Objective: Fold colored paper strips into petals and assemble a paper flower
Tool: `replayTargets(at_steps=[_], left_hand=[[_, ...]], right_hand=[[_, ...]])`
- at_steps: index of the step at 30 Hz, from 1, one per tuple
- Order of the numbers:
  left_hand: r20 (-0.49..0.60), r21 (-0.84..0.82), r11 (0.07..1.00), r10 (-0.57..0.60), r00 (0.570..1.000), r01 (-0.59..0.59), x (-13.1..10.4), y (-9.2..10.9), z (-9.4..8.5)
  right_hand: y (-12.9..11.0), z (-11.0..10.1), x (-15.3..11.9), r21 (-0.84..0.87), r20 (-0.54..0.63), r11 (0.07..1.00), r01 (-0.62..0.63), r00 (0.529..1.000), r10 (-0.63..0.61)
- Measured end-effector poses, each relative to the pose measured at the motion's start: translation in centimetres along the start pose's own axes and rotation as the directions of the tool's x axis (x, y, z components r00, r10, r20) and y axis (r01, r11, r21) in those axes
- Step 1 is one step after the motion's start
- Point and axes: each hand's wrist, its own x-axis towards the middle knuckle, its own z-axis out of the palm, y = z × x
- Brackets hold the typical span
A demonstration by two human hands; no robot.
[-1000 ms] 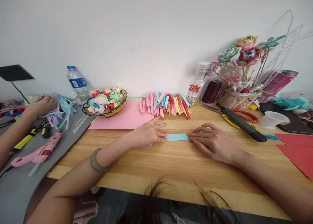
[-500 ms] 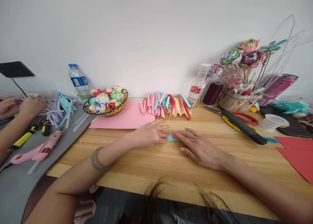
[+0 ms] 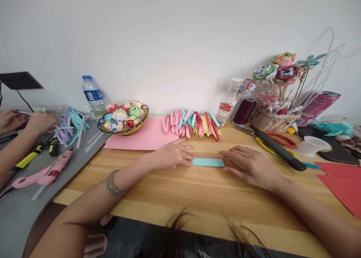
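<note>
Fingers (image 3: 186, 157) of two hands (image 3: 171, 155) (image 3: 251, 167) touch one blue strip (image 3: 208, 162).

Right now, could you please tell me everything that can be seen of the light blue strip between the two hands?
The light blue strip is narrow, plain and straight-edged, and looks like paper. Its visible part appears flat on the wooden table, running roughly left to right. The fingertips of the left hand are at its left end; the fingers of the right hand hide its right end, so its full length and any fold there cannot be told.
</note>
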Motion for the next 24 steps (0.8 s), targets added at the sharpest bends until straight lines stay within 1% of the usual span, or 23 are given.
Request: replayTargets(at_steps=[2,3,5,6,8,9,10,11,13,14,17,20,22,24], left_hand=[[-0.038,0.018,1.000,0.002,0.999,-0.002,0.1,-0.1,0.2],[-0.081,0.034,0.999,-0.002,0.997,0.005,0.2,-0.1,0.3],[-0.227,0.068,0.997,-0.017,0.974,0.034,0.4,0.0,0.4],[-0.316,0.079,0.995,-0.030,0.948,0.058,0.6,0.2,0.4],[-0.475,0.077,0.991,-0.057,0.878,0.105,0.8,0.6,0.3],[-0.524,0.075,0.990,-0.064,0.849,0.121,1.0,0.9,0.3],[-0.550,0.074,0.989,-0.065,0.833,0.126,1.1,1.3,0.2],[-0.552,0.075,0.990,-0.060,0.832,0.121,1.2,1.8,0.3],[-0.495,0.067,0.993,-0.052,0.867,0.098,1.4,2.8,0.4],[-0.460,0.052,0.994,-0.065,0.885,0.100,1.5,3.3,0.6],[-0.376,0.000,0.991,-0.122,0.919,0.131,1.9,4.5,1.0],[-0.330,-0.112,0.981,-0.189,0.925,0.161,2.2,5.0,1.2],[-0.320,-0.212,0.962,-0.234,0.918,0.172,2.4,5.0,1.2],[-0.311,-0.293,0.938,-0.276,0.909,0.185,2.5,5.0,1.2]], right_hand=[[-0.5,0.3,0.3,0.055,0.042,0.998,0.013,0.999,-0.015],[-0.7,0.5,0.5,0.084,0.057,0.996,0.011,0.998,-0.016],[-1.0,1.1,0.7,0.147,0.058,0.989,-0.025,0.998,0.017],[-1.1,1.4,0.8,0.184,0.043,0.981,-0.055,0.998,0.048],[-1.3,1.8,1.0,0.268,0.016,0.955,-0.131,0.991,0.131],[-1.5,1.9,1.1,0.316,0.017,0.932,-0.176,0.984,0.179],[-1.7,2.0,1.1,0.365,0.026,0.904,-0.223,0.973,0.230],[-2.0,2.0,1.2,0.412,0.042,0.871,-0.268,0.960,0.276],[-2.8,2.0,1.4,0.496,0.074,0.805,-0.326,0.939,0.335],[-3.2,2.0,1.5,0.530,0.085,0.778,-0.337,0.934,0.347],[-4.3,2.2,1.7,0.598,0.113,0.716,-0.360,0.922,0.370],[-4.9,2.2,1.9,0.670,0.179,0.629,-0.393,0.909,0.378],[-5.0,2.1,2.0,0.715,0.234,0.567,-0.409,0.904,0.358],[-5.0,2.0,2.2,0.737,0.270,0.530,-0.420,0.902,0.338]])
